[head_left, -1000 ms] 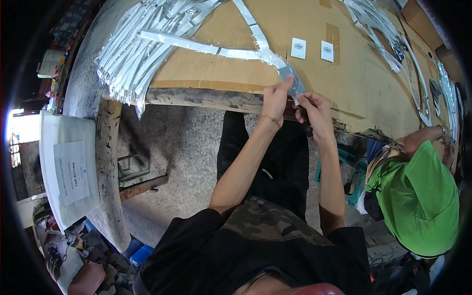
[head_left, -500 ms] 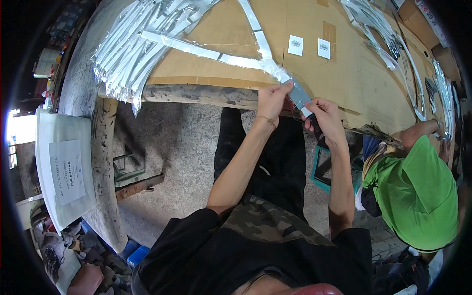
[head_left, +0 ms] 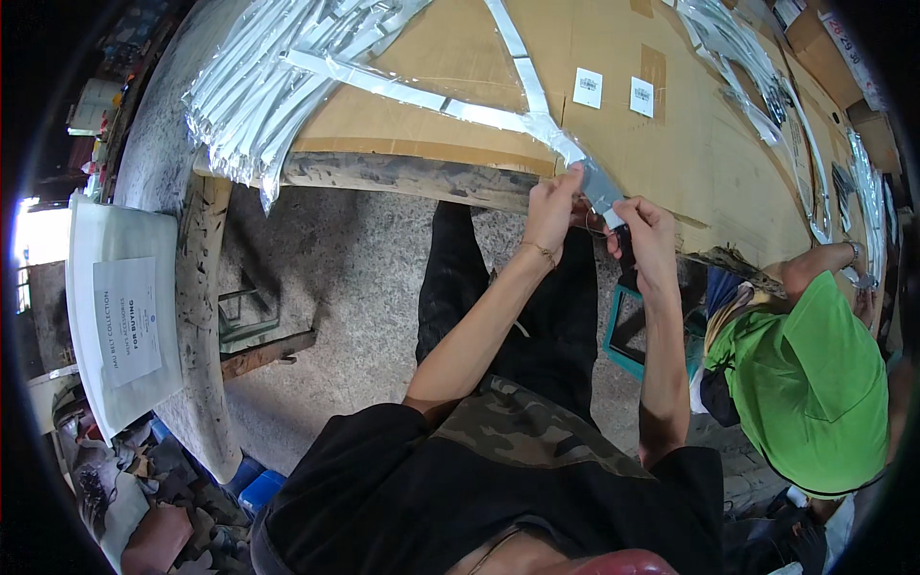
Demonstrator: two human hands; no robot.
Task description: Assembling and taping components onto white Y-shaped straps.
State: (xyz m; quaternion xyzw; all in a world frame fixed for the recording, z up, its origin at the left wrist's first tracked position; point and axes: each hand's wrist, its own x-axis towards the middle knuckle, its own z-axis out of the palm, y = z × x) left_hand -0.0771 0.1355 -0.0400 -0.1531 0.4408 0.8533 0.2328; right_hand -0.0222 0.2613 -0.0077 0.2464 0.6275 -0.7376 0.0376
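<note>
Head view looks down on a heap of strips (head_left: 254, 81) at the far left, each long, narrow and wrapped in clear shiny film, fanned over the corner of a worn table (head_left: 402, 172). Brown cardboard (head_left: 450, 57) covers the tabletop, flat and matte, with two small white square labels (head_left: 587, 87) stuck on it further right.

One wrapped strip (head_left: 522, 81) lies on the cardboard near the middle. It looks silvery and glossy, its film crinkled and catching light. Its long axis runs from the far edge of the picture toward the near edge of the table, slanting slightly right, and its near end points at the hands, hanging just past the table edge.

Left hand (head_left: 553, 206) pinches the strip's near end from the left side, thumb and fingers closed on the film. Right hand (head_left: 650, 235) grips the same end just to the right, fingers curled on the film.

Farther right, a person in a green shirt (head_left: 815, 383) bends over the table, near more curved wrapped strips (head_left: 805, 153).
</note>
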